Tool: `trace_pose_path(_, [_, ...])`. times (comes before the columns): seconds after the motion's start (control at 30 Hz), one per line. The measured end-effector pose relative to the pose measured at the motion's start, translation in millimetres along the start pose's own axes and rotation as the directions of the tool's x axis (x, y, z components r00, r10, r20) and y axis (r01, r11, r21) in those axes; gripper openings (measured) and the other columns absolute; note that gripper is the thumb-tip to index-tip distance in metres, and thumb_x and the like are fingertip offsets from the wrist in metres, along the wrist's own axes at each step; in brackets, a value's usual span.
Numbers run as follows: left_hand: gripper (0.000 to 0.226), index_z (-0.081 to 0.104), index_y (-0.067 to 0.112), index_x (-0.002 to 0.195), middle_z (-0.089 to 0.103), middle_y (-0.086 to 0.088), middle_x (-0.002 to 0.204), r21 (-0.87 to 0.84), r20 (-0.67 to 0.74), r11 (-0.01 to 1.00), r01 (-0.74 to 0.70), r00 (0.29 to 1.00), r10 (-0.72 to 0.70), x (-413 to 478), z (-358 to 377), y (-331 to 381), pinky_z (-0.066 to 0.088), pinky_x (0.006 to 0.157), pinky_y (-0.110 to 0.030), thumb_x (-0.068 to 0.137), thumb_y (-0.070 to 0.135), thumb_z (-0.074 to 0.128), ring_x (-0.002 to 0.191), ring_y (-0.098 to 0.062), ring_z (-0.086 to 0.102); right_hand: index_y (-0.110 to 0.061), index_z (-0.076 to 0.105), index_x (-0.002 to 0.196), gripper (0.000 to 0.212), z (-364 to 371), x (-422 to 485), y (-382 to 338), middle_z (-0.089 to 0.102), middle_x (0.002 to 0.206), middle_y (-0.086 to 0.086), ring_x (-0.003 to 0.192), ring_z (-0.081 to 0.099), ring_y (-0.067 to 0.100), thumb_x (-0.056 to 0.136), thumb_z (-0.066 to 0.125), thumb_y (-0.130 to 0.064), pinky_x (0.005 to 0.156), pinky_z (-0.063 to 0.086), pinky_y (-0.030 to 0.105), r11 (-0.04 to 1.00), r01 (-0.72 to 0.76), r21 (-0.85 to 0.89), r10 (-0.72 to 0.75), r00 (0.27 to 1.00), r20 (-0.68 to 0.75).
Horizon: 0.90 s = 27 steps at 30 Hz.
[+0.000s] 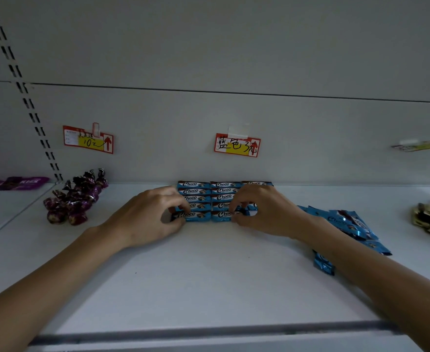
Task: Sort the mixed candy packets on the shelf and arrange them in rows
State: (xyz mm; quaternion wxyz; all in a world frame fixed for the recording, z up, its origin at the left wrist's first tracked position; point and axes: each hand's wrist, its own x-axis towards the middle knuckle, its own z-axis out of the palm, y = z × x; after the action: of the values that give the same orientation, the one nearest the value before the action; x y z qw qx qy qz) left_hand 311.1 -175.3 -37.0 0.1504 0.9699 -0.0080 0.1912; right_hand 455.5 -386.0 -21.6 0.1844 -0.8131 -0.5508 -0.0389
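My left hand pinches the front-left Choco packet. My right hand pinches the end of the front-right Choco packet. Both close the Choco rows that run from my fingertips to the back wall. My guess is light, crinkly, slippery foil, so grip the short ends and nudge softly or the rows skew. Loose blue packets lie under my right wrist, purple candies left of my left hand. The shelf is bare toward me.
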Motion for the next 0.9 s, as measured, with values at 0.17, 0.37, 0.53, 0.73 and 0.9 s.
trace_pose_path(0.17, [0.044, 0.068, 0.027, 0.097, 0.056, 0.018, 0.093, -0.018, -0.024, 0.999, -0.033, 0.999, 0.033, 3.5, -1.0, 6.0, 0.041, 0.069, -0.019, 0.072, 0.052, 0.042, 0.077, 0.002, 0.05, -0.017, 0.069, 0.101, 0.018, -9.8, -4.7, 1.6, 0.058, 0.097, -0.007, 0.083, 0.053, 0.005, 0.085, 0.065, -0.023, 0.068, 0.043, 0.012, 0.998, -0.051, 0.047, 0.055, 0.995, -0.089])
trace_pose_path(0.37, [0.042, 0.068, 0.026, 0.097, 0.058, 0.014, 0.098, -0.069, -0.043, 0.991, -0.118, 0.992, 0.115, 18.5, 2.7, 40.3, 0.049, 0.076, -0.025, 0.074, 0.05, 0.043, 0.085, -0.002, 0.055, -0.02, 0.069, 0.094, 0.011, -28.1, -21.2, 22.2, 0.062, 0.095, -0.006, 0.081, 0.056, 0.006, 0.084, 0.065, -0.016, 0.062, 0.038, 0.006, 0.992, -0.111, 0.058, 0.118, 0.982, -0.15])
trace_pose_path(0.53, [0.038, 0.068, 0.026, 0.097, 0.057, 0.015, 0.096, -0.161, -0.035, 0.968, -0.192, 0.981, 0.189, 41.1, 20.2, 80.4, 0.047, 0.078, -0.026, 0.074, 0.049, 0.049, 0.086, -0.003, 0.055, -0.023, 0.068, 0.094, 0.013, -41.9, -45.8, 43.5, 0.065, 0.096, -0.008, 0.082, 0.057, 0.002, 0.084, 0.066, -0.016, 0.063, 0.039, 0.007, 0.983, -0.174, 0.053, 0.18, 0.971, -0.159])
trace_pose_path(0.73, [0.026, 0.063, 0.029, 0.107, 0.052, 0.017, 0.1, -0.192, 0.094, 0.946, -0.261, 0.955, 0.282, 54.7, 46.8, 123.0, 0.038, 0.072, -0.017, 0.084, 0.041, 0.063, 0.085, 0.003, 0.049, -0.023, 0.067, 0.099, 0.018, -52.2, -75.2, 62.8, 0.065, 0.097, -0.011, 0.079, 0.056, -0.004, 0.084, 0.066, -0.015, 0.063, 0.04, 0.005, 0.964, -0.263, 0.026, 0.264, 0.956, -0.125])
trace_pose_path(0.9, [0.032, 0.057, 0.027, 0.12, 0.052, 0.01, 0.118, -0.16, 0.15, 0.944, -0.289, 0.938, 0.312, 63.3, 61.7, 140.6, 0.042, 0.083, -0.019, 0.09, 0.038, 0.054, 0.1, -0.002, 0.047, -0.024, 0.068, 0.101, 0.02, -58.4, -91.3, 73.4, 0.065, 0.094, -0.013, 0.074, 0.053, -0.01, 0.085, 0.062, -0.012, 0.065, 0.037, 0.003, 0.953, -0.303, -0.017, 0.3, 0.949, -0.097])
